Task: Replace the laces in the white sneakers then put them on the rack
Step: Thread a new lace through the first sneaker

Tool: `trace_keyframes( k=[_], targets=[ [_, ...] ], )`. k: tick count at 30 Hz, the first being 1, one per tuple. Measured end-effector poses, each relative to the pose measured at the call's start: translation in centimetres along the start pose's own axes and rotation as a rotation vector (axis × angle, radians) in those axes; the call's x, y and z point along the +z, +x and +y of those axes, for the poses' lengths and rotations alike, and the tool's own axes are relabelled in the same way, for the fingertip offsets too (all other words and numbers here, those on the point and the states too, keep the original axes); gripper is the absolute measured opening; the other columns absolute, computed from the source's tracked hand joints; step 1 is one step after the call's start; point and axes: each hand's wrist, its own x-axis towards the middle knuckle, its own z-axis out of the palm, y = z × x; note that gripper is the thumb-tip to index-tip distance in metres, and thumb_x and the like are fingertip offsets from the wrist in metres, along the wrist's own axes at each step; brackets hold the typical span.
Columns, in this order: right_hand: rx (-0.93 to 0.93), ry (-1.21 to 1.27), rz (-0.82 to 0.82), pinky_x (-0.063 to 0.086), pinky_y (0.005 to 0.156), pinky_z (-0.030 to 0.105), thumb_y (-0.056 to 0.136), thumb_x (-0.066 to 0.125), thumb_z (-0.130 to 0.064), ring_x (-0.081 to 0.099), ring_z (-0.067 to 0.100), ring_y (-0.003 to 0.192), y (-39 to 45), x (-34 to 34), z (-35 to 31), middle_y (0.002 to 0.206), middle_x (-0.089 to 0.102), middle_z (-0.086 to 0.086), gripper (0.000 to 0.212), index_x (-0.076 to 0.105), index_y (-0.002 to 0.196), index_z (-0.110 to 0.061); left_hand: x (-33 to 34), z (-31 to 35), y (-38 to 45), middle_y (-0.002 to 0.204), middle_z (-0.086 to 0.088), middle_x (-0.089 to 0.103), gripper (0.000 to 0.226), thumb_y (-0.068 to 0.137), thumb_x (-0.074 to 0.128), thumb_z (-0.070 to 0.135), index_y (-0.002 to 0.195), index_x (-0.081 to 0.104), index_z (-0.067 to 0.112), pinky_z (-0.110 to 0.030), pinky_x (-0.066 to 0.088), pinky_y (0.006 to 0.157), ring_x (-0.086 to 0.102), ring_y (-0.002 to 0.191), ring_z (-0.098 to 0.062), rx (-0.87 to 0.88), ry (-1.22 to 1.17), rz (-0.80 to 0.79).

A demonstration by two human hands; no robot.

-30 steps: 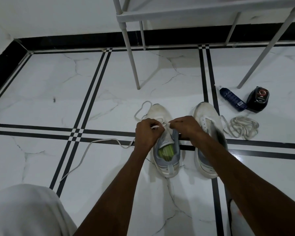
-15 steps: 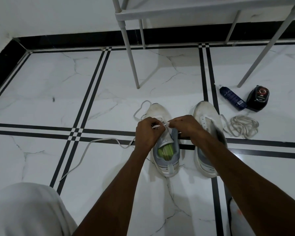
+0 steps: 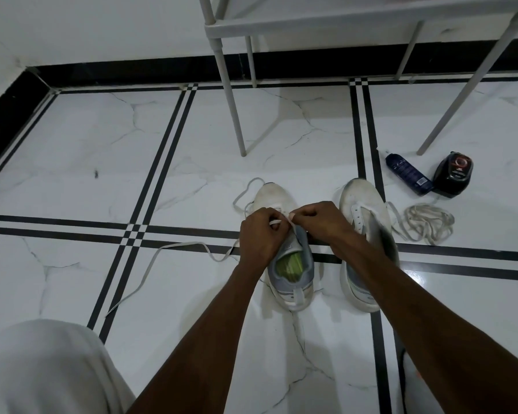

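- A loose lace end (image 3: 150, 273) is trailing across the floor (image 3: 72, 144) from the left sneaker toward the floor's near-left area.
- Left hand (image 3: 262, 237) is sitting over the left sneaker (image 3: 284, 249); fingers are curled and pinching the white lace (image 3: 277, 222) above the eyelets.
- Right hand (image 3: 320, 224) is meeting it just beside; fingertips are pinched together on the same lace.
- Step in hand, as judged: threading the lace through the left sneaker, lower eyelets only.
- Right sneaker (image 3: 365, 234) is standing just beside, unlaced as far as visible.
- A coiled lace (image 3: 428, 224) is lying on the floor to its right, near a dark bottle (image 3: 407, 174) and a black container (image 3: 453, 174).
- Rack (image 3: 341, 19) is standing at the floor's far edge.
- Next move is likely calling for pulling slack through evenly, then crossing to the next eyelet.
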Motion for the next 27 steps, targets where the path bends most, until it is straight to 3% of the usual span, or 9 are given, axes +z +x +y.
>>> trace_keyframes(
  k=[8,12,15,19,20,22,24,25,27],
  targets=[
    [0.103,0.146,-0.041,0.061,0.082,0.046,0.088,0.073,-0.014,0.073,0.027,0.089,-0.1,0.1,-0.7,0.090,0.075,0.012,0.008,0.074,0.091,-0.007,0.0,-0.3,0.1,0.095,0.002,0.068,0.009,0.088,0.070,0.021,0.095,0.069,0.016,-0.041,0.053,0.079,0.063,0.089,-0.016,0.024,-0.058,0.045],
    [0.112,0.127,-0.010,0.062,0.079,0.046,0.089,0.069,-0.010,0.073,0.033,0.087,0.4,0.5,-1.0,0.086,0.074,0.016,0.007,0.073,0.088,-0.005,-0.5,1.1,-0.9,0.097,0.002,0.059,0.026,0.090,0.065,0.046,0.090,0.065,0.020,-0.036,0.042,0.080,0.052,0.095,-0.019,0.010,0.176,0.284],
    [0.091,0.055,-0.021,0.063,0.075,0.040,0.092,0.066,-0.009,0.074,0.030,0.084,0.4,0.2,-1.5,0.088,0.074,0.016,0.009,0.073,0.087,-0.005,0.1,1.9,-1.5,0.089,0.006,0.069,0.045,0.092,0.049,0.062,0.079,0.073,0.026,-0.041,0.039,0.086,0.057,0.094,-0.020,-0.084,0.261,0.118],
    [0.135,0.090,-0.088,0.062,0.077,0.040,0.091,0.063,0.001,0.072,0.034,0.089,0.5,-1.7,-2.1,0.093,0.070,0.019,0.009,0.064,0.083,-0.001,0.2,1.3,-2.0,0.088,0.004,0.070,0.032,0.091,0.057,0.050,0.083,0.075,0.024,-0.037,0.030,0.083,0.056,0.095,-0.021,-0.125,0.228,0.107],
    [0.120,0.106,0.022,0.062,0.072,0.033,0.090,0.063,0.001,0.071,0.031,0.084,1.0,-3.1,-2.3,0.093,0.068,0.019,0.010,0.062,0.081,-0.003,0.0,1.1,-2.1,0.086,0.004,0.069,0.028,0.091,0.059,0.046,0.082,0.074,0.023,-0.036,0.028,0.082,0.055,0.093,-0.022,-0.130,0.223,0.128],
    [0.018,0.092,0.498,0.056,0.061,0.022,0.087,0.062,-0.006,0.067,0.026,0.073,1.9,-6.6,-2.7,0.088,0.065,0.016,0.012,0.058,0.077,-0.012,-0.2,1.0,-2.3,0.083,0.004,0.067,0.026,0.090,0.060,0.042,0.079,0.073,0.022,-0.037,0.028,0.081,0.054,0.089,-0.021,-0.134,0.222,0.147],
    [-0.188,0.162,0.879,0.059,0.069,0.031,0.082,0.056,-0.012,0.068,0.025,0.078,2.5,-9.3,-2.9,0.093,0.063,0.011,0.006,0.055,0.082,-0.018,-0.3,0.8,-2.2,0.082,0.004,0.065,0.026,0.090,0.059,0.041,0.078,0.072,0.022,-0.038,0.030,0.082,0.054,0.089,-0.020,-0.126,0.204,0.146],
    [-0.278,0.152,0.893,0.060,0.073,0.035,0.083,0.056,-0.011,0.068,0.020,0.081,2.6,-9.4,-2.8,0.102,0.062,0.011,0.010,0.056,0.092,-0.016,-0.2,0.7,-2.2,0.082,0.004,0.065,0.026,0.091,0.060,0.041,0.078,0.072,0.022,-0.038,0.031,0.083,0.054,0.089,-0.020,-0.117,0.181,0.138],
    [-0.384,0.019,0.651,0.059,0.079,0.038,0.090,0.063,-0.011,0.067,0.018,0.087,2.5,-7.2,-2.0,0.120,0.055,0.008,0.027,0.056,0.116,-0.014,-0.2,0.5,-2.1,0.083,0.004,0.065,0.027,0.091,0.059,0.042,0.079,0.072,0.021,-0.038,0.030,0.083,0.054,0.090,-0.019,-0.107,0.137,0.121]
  ],
)
